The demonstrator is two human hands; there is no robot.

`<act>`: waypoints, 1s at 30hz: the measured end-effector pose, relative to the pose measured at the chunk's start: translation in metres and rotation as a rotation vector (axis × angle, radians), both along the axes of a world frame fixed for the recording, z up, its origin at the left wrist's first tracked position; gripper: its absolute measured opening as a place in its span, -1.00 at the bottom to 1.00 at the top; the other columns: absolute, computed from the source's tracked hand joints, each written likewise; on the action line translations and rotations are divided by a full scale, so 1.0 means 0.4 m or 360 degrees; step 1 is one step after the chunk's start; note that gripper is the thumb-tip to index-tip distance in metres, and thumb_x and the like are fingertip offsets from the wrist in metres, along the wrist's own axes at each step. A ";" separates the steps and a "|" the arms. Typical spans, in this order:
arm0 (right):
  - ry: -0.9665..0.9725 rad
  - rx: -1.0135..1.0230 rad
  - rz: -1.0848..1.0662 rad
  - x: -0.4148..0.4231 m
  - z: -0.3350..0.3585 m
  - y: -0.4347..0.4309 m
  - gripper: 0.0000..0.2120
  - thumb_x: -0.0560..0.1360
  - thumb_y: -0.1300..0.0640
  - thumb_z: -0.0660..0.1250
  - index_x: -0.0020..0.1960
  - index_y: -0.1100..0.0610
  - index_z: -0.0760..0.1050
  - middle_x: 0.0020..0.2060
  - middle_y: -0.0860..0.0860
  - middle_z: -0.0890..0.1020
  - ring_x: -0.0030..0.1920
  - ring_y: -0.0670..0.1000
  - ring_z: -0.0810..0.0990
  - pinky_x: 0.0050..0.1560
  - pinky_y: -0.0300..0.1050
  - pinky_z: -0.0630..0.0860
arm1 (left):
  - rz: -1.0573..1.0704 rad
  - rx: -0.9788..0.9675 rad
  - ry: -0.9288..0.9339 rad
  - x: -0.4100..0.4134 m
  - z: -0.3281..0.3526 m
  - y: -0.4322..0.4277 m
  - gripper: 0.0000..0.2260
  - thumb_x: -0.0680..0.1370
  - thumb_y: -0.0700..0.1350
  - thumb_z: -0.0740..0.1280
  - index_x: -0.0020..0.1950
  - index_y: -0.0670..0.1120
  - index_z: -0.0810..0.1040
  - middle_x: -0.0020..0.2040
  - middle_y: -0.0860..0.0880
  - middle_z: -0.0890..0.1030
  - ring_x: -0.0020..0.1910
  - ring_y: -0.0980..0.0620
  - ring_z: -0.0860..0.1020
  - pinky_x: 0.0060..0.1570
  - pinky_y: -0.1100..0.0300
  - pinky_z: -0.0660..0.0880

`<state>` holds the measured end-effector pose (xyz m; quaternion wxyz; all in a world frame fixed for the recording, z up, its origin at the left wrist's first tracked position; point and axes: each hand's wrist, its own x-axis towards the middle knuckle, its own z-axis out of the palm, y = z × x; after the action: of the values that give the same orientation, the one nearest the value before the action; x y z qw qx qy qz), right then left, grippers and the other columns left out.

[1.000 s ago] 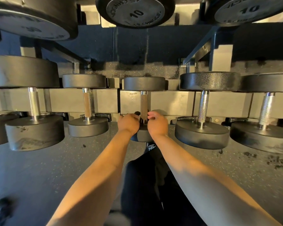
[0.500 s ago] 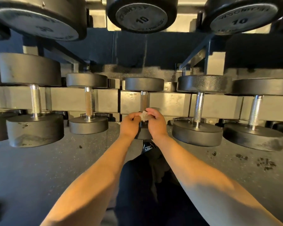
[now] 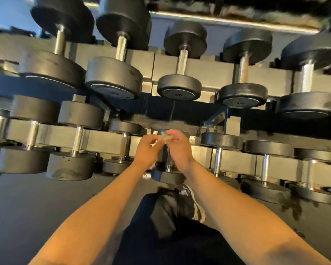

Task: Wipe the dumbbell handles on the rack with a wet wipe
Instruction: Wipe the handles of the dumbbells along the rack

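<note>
1. The left forearm is stretched forward from the lower left, bare, with the left hand [image 3: 146, 150] raised in front of the lower tier of the rack [image 3: 199, 73]; its fingers are curled and the left edge of the wet wipe [image 3: 163, 139] is pinched at the fingertips.
2. The wet wipe is seen as a small, crumpled, pale and slightly translucent wad, held between the 2 hands and lifted clear of the handles, in front of the far head of the small dumbbell [image 3: 168, 174].
3. That small dumbbell is set on the lower tier directly under the hands; a short metal handle and dark, round, matte heads are shown, largely hidden by the hands.
4. The right forearm is stretched in from the lower right, and the right hand [image 3: 179, 150] is held just beside the left, back toward the camera; its fingers are bent and the right edge of the wipe is pinched near the thumb, though the exact fingers cannot be told through blur.
5. On the upper tier, 5 dumbbells with shiny cylindrical steel handles and scuffed black disc heads are laid across grey square-section rails.
6. A dark speckled floor [image 3: 27, 207] and a black shoe [image 3: 172, 209] with white trim are seen below.
</note>
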<state>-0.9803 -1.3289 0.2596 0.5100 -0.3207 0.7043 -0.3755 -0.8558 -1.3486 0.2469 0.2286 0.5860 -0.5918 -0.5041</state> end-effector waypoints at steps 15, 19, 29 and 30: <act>0.0116 -0.0502 0.0105 0.161 0.252 -0.229 -0.87 0.62 0.11 0.29 0.06 -0.12 0.51 0.10 -0.04 0.48 0.04 -0.13 0.52 0.02 -0.26 0.49 | 0.0370 -0.0224 0.0114 0.106 0.281 -0.192 -0.83 0.61 -0.18 0.34 0.17 0.02 0.53 0.01 0.13 0.62 -0.04 0.24 0.59 -0.11 0.44 0.48; -0.0019 -0.0435 -0.0140 0.193 0.255 -0.329 -0.78 0.58 0.21 0.31 0.04 -0.12 0.57 0.10 -0.01 0.56 0.09 -0.04 0.57 0.11 -0.13 0.55 | 0.0178 -0.0400 -0.0045 0.172 0.297 -0.290 -0.80 0.63 -0.12 0.35 0.24 0.04 0.56 0.10 0.16 0.58 0.04 0.31 0.54 0.10 0.39 0.47; 0.0144 0.0110 -0.0719 0.266 0.179 -0.556 -0.81 0.62 0.24 0.23 0.17 0.15 0.56 0.09 0.12 0.62 0.12 0.12 0.59 0.10 -0.09 0.50 | 0.0043 -0.0849 -0.0635 0.310 0.204 -0.513 -0.53 0.59 -0.03 0.26 0.48 -0.15 0.40 0.44 -0.16 0.42 0.44 -0.15 0.34 0.45 0.03 0.16; 0.0199 0.0026 -0.0741 0.282 0.178 -0.560 -0.84 0.61 0.24 0.25 0.12 0.14 0.58 0.07 0.12 0.62 0.12 0.12 0.60 0.12 -0.08 0.52 | 0.0034 -0.0854 -0.0605 0.318 0.199 -0.520 -0.52 0.58 -0.02 0.27 0.48 -0.14 0.40 0.43 -0.14 0.43 0.41 -0.14 0.37 0.44 -0.01 0.21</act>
<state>-0.8676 -1.5529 0.3309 0.3677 -0.1683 0.7924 -0.4567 -0.7285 -1.5567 0.3264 0.2655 0.5947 -0.7294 -0.2094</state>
